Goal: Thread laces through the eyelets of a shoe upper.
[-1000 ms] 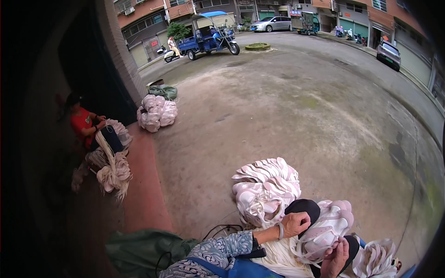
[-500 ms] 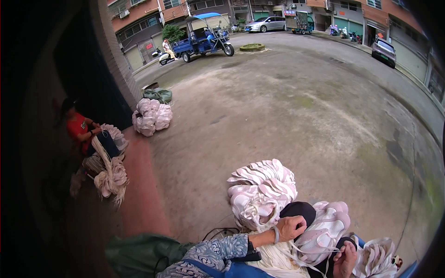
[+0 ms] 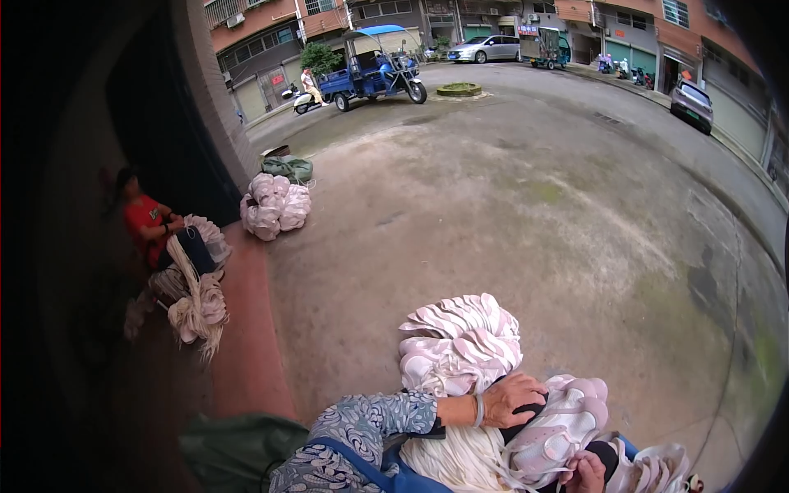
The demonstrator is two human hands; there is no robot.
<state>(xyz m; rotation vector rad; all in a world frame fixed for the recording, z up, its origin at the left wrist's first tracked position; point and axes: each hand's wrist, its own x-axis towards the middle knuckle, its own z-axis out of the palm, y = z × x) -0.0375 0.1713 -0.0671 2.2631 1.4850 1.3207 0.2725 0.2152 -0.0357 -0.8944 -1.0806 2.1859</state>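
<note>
White-and-pink shoe uppers (image 3: pixel 555 431) lie across my lap, between my hands. My left hand (image 3: pixel 514 400), with a pale bracelet at the wrist, has its fingers stretched over my black-clad knee (image 3: pixel 521 417), close to the uppers' left edge. At the uppers' near right edge, my right hand (image 3: pixel 585 472) is closed, thumb and fingertips pinching a thin white lace; part of this hand is cut off by the lower edge. A thick bundle of cream laces (image 3: pixel 456 458) hangs over my lap, below my left forearm.
On the concrete ahead stands a ring-shaped stack of uppers (image 3: pixel 460 341). More uppers (image 3: pixel 657 470) lie at my right. A person in red (image 3: pixel 148 222) sits at left beside laces and uppers. Another bundle of uppers (image 3: pixel 275 205) is near the doorway. A blue three-wheeler (image 3: pixel 374 74) stands farther off.
My left hand has gone from curled fingers to stretched ones over the knee. My right hand has shifted left and lower in view. The whole view has tilted slightly.
</note>
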